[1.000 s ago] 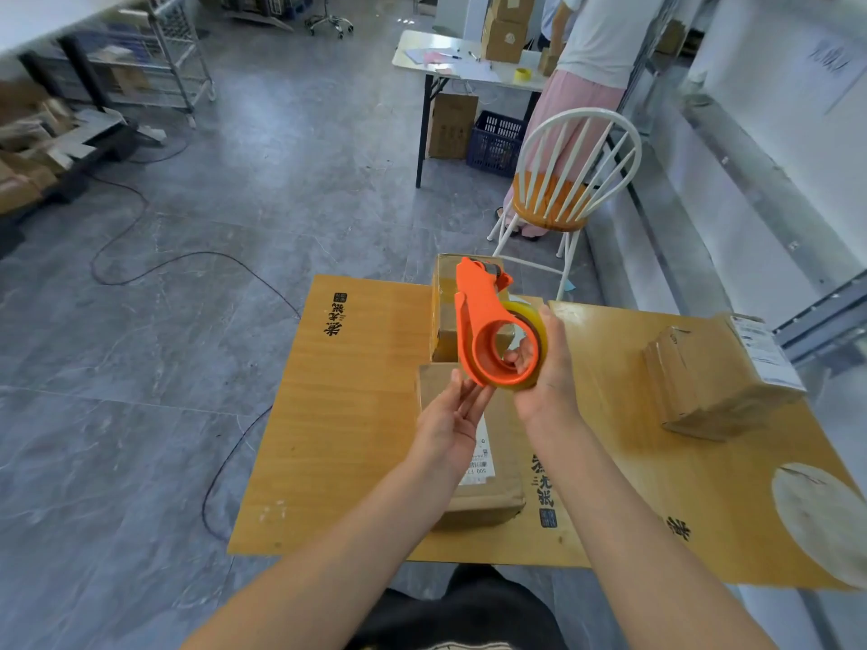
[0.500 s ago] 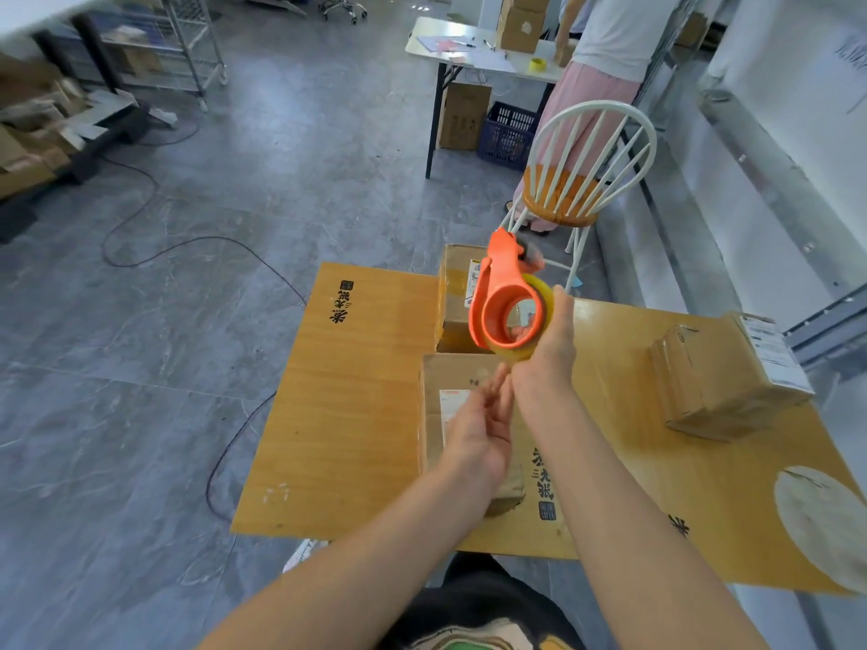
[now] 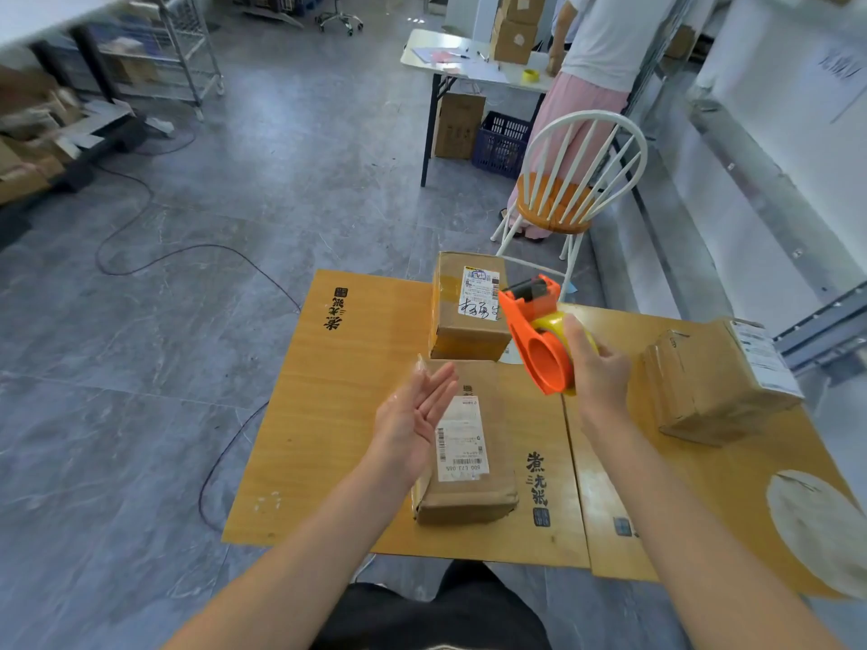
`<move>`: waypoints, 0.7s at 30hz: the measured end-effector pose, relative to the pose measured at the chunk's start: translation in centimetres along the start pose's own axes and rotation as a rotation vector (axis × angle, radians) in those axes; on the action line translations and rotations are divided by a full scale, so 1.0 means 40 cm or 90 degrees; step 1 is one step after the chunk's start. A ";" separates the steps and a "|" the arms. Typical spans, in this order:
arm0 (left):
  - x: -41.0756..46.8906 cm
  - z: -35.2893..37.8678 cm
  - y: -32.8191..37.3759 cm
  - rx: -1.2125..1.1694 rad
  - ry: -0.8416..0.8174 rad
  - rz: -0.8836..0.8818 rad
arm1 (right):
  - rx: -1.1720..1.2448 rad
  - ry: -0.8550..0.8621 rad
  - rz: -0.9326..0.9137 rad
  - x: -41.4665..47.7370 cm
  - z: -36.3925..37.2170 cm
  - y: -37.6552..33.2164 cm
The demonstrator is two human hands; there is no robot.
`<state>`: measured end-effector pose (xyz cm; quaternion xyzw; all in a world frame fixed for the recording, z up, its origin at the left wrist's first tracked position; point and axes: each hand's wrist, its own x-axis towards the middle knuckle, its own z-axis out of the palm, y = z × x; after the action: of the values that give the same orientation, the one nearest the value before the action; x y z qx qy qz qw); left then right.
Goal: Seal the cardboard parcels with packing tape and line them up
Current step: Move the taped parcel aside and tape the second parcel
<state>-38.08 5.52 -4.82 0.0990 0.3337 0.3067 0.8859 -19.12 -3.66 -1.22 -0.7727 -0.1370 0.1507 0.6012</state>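
Note:
My right hand (image 3: 598,368) grips an orange tape dispenser (image 3: 535,340) with a yellow roll, held above the wooden table (image 3: 338,415). My left hand (image 3: 413,415) hovers open, palm up with fingers straight, over the left side of the near cardboard parcel (image 3: 464,462), which lies flat with a white label. A second parcel (image 3: 469,307) with a label sits just behind it, touching or nearly so. A third parcel (image 3: 718,377) lies apart at the right, tilted.
A white spindle chair (image 3: 572,180) stands behind the table. A person (image 3: 596,53) stands at a far white table (image 3: 469,63) with boxes. A black cable (image 3: 187,255) runs over the grey floor at the left. A pale round patch (image 3: 816,527) marks the table's right corner.
My right hand lowered the dispenser and moved it right, off the far parcel. My left hand drew away from it to the left and opened palm up.

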 end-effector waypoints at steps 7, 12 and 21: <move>-0.003 -0.050 -0.008 0.107 -0.007 -0.005 | -0.236 -0.019 -0.008 0.015 -0.130 0.154; -0.019 -0.064 -0.022 0.117 -0.019 -0.044 | -0.466 0.038 -0.016 0.034 -0.223 0.297; -0.011 -0.088 -0.018 0.176 0.003 -0.047 | -0.714 0.073 -0.067 0.003 -0.304 0.488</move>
<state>-40.29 4.58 -7.52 0.2073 0.3781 0.2253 0.8737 -13.59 -19.10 -17.36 -0.9729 -0.2016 -0.0176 0.1117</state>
